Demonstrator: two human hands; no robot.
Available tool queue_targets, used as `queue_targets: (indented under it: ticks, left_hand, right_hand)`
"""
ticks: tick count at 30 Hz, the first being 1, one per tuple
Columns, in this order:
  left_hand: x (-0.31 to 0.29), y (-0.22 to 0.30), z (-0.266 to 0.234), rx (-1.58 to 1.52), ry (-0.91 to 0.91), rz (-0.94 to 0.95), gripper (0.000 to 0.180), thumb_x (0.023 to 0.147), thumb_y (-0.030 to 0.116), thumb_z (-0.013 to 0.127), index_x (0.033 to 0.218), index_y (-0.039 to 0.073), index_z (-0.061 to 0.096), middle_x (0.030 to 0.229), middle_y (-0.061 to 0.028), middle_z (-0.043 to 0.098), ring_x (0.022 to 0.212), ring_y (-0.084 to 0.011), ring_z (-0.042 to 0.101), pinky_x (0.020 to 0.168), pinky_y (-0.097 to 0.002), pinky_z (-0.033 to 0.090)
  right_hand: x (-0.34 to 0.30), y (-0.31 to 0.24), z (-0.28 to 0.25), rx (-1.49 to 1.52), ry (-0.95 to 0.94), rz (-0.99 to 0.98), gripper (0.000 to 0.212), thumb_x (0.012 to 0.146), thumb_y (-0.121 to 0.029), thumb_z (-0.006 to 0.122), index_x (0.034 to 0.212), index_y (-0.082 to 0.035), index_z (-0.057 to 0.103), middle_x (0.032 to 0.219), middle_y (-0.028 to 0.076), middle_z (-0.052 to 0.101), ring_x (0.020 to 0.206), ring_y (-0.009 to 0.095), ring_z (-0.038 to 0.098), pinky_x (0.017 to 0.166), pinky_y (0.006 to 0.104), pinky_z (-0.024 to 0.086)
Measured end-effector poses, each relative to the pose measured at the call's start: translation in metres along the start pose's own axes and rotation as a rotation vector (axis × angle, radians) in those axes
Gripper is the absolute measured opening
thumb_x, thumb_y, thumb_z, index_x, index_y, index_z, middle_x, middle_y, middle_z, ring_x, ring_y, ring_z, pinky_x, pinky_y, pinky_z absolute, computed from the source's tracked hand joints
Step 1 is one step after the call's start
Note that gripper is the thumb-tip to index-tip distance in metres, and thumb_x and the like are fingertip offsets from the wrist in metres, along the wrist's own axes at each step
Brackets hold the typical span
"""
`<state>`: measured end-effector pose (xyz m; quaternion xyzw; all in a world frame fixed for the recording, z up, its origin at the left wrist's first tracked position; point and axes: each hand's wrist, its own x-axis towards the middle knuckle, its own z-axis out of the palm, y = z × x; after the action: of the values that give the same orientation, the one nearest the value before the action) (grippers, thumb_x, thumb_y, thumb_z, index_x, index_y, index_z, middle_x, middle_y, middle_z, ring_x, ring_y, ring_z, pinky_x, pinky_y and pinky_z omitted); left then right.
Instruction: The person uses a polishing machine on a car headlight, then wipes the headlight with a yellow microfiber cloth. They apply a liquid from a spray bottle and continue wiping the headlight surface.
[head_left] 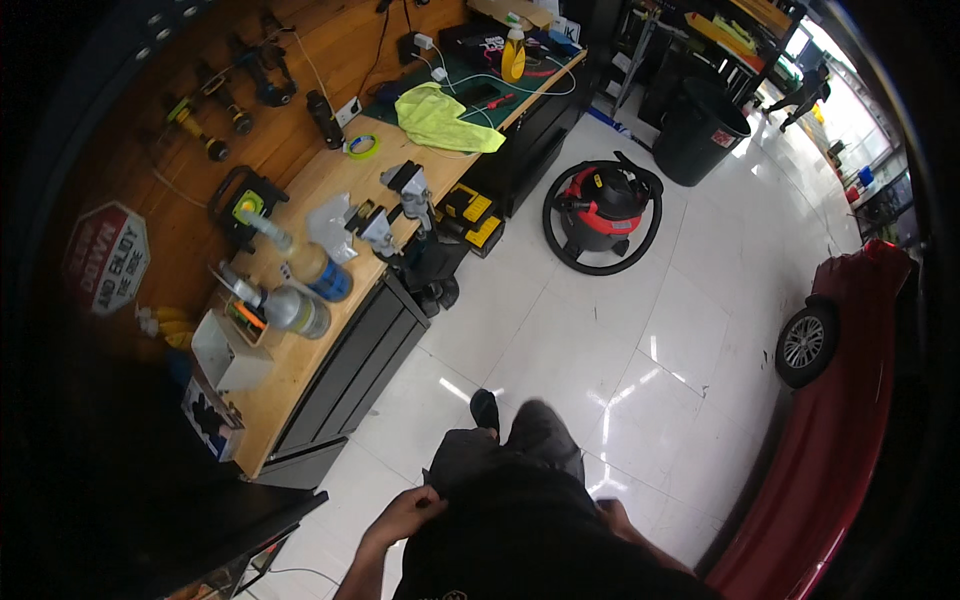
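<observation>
Wears a black cloth shirt [500,535] at lower centre. Holds the bare left hand [408,514], half-curled, beside its left edge, and the partly hidden right hand [615,516] by its right. Cannot tell gripping from emptiness in either. Shows no finished step; cannot judge the remainder. Leaves untouched a round red-and-black plastic vacuum [610,205] ahead on glossy white tiles [560,330].

Arms [368,558] lowered — left fingers [430,504] loosely curled, right fingers [611,513] partly hidden.

Left fingers [431,499] beside black shirt [510,530]; red-black vacuum [607,205] on white floor [690,300].
</observation>
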<state>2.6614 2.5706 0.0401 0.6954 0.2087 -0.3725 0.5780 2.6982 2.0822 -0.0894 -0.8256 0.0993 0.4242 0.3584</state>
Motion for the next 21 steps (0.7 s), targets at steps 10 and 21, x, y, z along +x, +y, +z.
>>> queue_targets:
  ticks: [10,21]
  left_hand:
    - [0.031,0.079,-0.029,-1.359,0.425,-0.303,0.030,0.105,0.036,0.055,0.109,0.007,0.063,0.097,-0.0090,0.070,0.081,-0.0183,0.063,0.070,-0.0329,0.054]
    - [0.176,-0.002,-0.061,-0.932,0.720,-0.536,0.032,0.104,0.037,0.056,0.109,0.006,0.064,0.094,-0.0130,0.071,0.072,-0.0219,0.066,0.060,-0.0335,0.053]
  right_hand:
    - [0.447,-0.606,-0.143,-0.301,0.620,-0.883,0.023,0.094,-0.022,0.060,0.104,-0.002,0.066,0.099,0.021,0.067,0.094,0.041,0.064,0.082,0.0499,0.054]
    - [0.530,-0.846,-0.163,0.605,0.176,-0.947,0.020,0.102,-0.024,0.057,0.108,-0.005,0.059,0.096,0.014,0.066,0.086,0.027,0.064,0.079,0.0423,0.051]
